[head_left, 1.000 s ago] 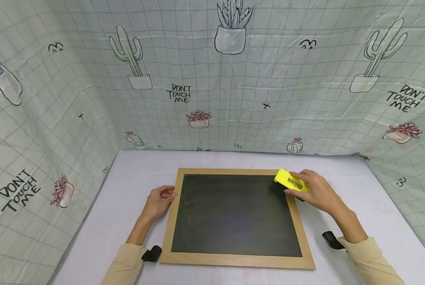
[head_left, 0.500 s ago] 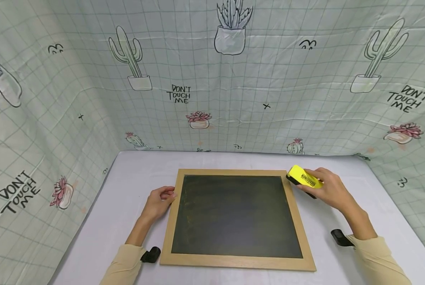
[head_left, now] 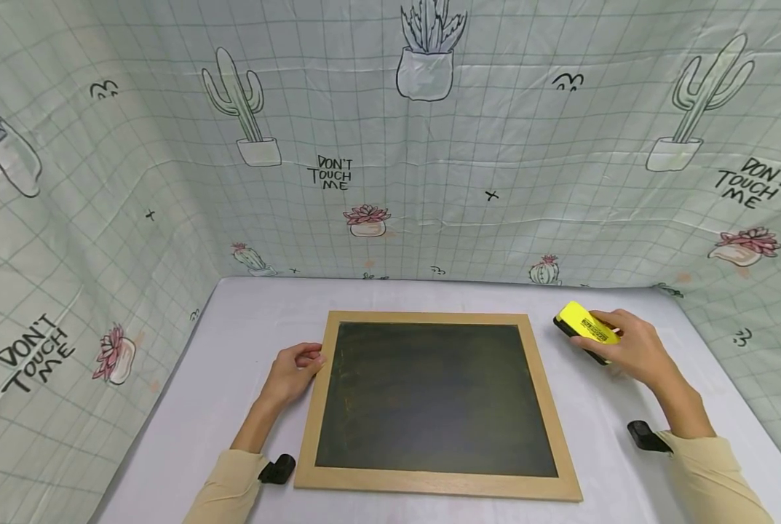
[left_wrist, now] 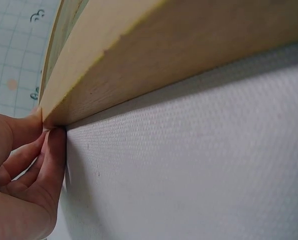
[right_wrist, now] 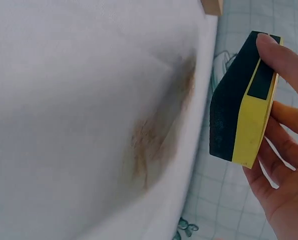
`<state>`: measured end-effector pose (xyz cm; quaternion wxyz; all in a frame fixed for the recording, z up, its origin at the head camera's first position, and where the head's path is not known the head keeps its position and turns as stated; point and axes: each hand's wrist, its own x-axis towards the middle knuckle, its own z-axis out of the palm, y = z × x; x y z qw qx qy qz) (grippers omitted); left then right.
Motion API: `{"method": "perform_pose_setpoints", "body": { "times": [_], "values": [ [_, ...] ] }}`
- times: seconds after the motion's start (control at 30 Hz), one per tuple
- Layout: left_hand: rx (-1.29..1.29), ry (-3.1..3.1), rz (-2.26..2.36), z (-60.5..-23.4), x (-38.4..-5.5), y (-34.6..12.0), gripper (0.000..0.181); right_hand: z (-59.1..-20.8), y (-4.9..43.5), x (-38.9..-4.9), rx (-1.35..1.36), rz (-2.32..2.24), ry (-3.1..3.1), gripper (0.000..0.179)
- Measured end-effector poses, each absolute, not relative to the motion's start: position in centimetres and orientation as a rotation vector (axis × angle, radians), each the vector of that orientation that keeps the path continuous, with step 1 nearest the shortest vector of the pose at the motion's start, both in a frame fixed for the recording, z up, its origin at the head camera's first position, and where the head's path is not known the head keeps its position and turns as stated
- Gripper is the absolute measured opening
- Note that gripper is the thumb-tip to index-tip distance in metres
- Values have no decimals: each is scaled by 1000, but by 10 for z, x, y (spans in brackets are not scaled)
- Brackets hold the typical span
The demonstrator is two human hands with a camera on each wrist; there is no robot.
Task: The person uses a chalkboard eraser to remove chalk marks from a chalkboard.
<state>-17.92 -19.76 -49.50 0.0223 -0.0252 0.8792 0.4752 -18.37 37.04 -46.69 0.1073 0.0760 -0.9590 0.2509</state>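
Observation:
A framed chalkboard (head_left: 436, 397) lies on the white table, its dark surface bearing faint yellowish smudges near the left side. My left hand (head_left: 293, 372) holds the left edge of its wooden frame (left_wrist: 118, 60), thumb and fingertips against the wood in the left wrist view. Right of the board, my right hand (head_left: 635, 348) grips a yellow and black board eraser (head_left: 587, 324). In the right wrist view the eraser (right_wrist: 244, 105) is held up between thumb and fingers, apart from the table, its black felt side turned left.
The white tabletop (head_left: 272, 306) runs around the board. A brownish smudge (right_wrist: 154, 135) marks the table below the right hand. A grid-patterned cloth (head_left: 429, 145) with cactus drawings stands behind and at the sides. Black wrist devices (head_left: 277, 469) sit on both sleeves.
My right hand has carried the eraser from the board's upper right corner out to the right, past the frame and over the table. The left hand and the board stay put.

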Motion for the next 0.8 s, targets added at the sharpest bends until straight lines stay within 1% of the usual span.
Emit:
{"method": "perform_pose_setpoints", "body": {
  "times": [0.3, 0.8],
  "values": [
    [-76, 2732, 1470, -495, -179, -198, 30, -475, 387, -184, 83, 764, -2885, 70],
    [-96, 2731, 1469, -497, -180, -198, 30, -495, 403, -192, 59, 728, -2985, 76]
  ]
}}
